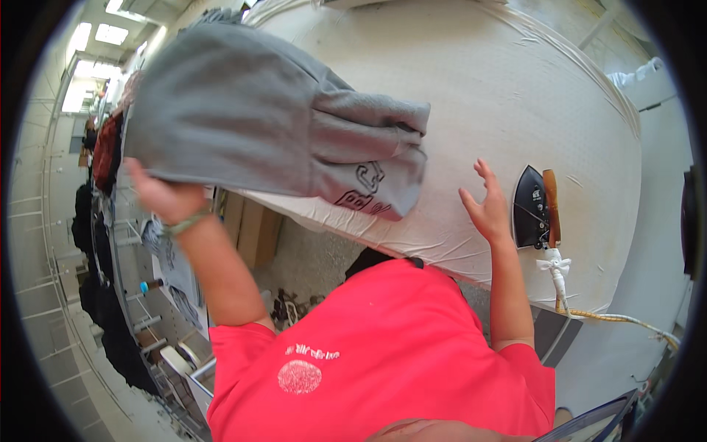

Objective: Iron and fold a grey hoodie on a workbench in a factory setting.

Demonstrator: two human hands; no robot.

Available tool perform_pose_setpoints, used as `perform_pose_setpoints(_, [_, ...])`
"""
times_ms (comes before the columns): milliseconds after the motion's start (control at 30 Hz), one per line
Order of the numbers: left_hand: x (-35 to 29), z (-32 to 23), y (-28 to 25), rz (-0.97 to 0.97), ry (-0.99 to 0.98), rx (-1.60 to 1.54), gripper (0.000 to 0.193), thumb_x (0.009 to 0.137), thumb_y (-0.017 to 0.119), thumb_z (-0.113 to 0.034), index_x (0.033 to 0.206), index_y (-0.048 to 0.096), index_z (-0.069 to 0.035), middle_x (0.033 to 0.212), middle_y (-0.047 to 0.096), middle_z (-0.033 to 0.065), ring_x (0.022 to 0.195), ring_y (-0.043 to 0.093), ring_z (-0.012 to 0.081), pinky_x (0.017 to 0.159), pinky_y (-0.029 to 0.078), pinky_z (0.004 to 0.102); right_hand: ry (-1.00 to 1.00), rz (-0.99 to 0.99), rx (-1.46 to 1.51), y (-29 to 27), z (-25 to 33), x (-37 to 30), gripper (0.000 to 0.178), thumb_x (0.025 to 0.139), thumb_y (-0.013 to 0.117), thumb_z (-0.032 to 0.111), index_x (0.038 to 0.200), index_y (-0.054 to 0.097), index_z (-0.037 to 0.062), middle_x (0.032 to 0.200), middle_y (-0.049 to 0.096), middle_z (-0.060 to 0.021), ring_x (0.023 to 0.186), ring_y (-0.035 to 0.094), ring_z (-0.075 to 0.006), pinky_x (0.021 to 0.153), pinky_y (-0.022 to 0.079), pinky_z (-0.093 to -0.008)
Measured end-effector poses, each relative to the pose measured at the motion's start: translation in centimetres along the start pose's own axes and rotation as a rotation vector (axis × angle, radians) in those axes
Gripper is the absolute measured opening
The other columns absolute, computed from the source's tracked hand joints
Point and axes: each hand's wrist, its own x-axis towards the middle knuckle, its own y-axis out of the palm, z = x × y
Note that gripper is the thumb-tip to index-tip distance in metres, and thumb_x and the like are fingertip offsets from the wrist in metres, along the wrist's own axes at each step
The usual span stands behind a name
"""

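Observation:
A grey garment of thick, soft cloth lies over the left part of a white-covered ironing table, its near edge at the table's front. Part of it is folded over at the right, where dark printed lettering shows. At its near left corner, my left hand grips the edge; the fingers are slightly smeared and partly hidden by the cloth. My right hand is raised over the table front, holding nothing, its fingers apart. Just right of it rests a black iron with a wooden handle.
A cord runs from the iron off the table's right end. Below the front edge stands a brown cardboard box. Dark clothes and racks line the left side. A white surface lies at the lower right.

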Motion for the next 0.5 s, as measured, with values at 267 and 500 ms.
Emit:
perform_pose_setpoints(267, [-8.9, 27.0, -18.0, -0.055, -1.015, -0.322, 0.049, 0.103, 0.056, -0.049, 0.130, 0.062, -0.009, 0.122, 0.072, 0.0119, 0.113, 0.067, 0.0310, 0.106, 0.050, 0.0521, 0.105, 0.221, 0.088, 6.4, -1.6, 6.4, 0.071, 0.092, 0.070, 0.012, 0.157, 0.042, 0.0092, 0.137, 0.063, -0.0182, 0.118, 0.066, -0.0301, 0.098, 0.054, -0.0427])
perform_pose_setpoints(500, [-5.4, 27.9, -15.5, 0.051, -1.325, -0.161, 0.038, 0.104, 0.059, -0.044, 0.115, 0.067, -0.008, 0.093, 0.073, 0.0090, 0.082, 0.070, 0.0247, 0.078, 0.058, 0.0425, -0.301, 0.147, -0.350, 10.5, 1.2, 15.0, 0.049, 0.095, 0.065, 0.012, 0.142, 0.057, 0.0076, 0.122, 0.069, -0.0161, 0.101, 0.070, -0.0272, 0.087, 0.056, -0.0382])
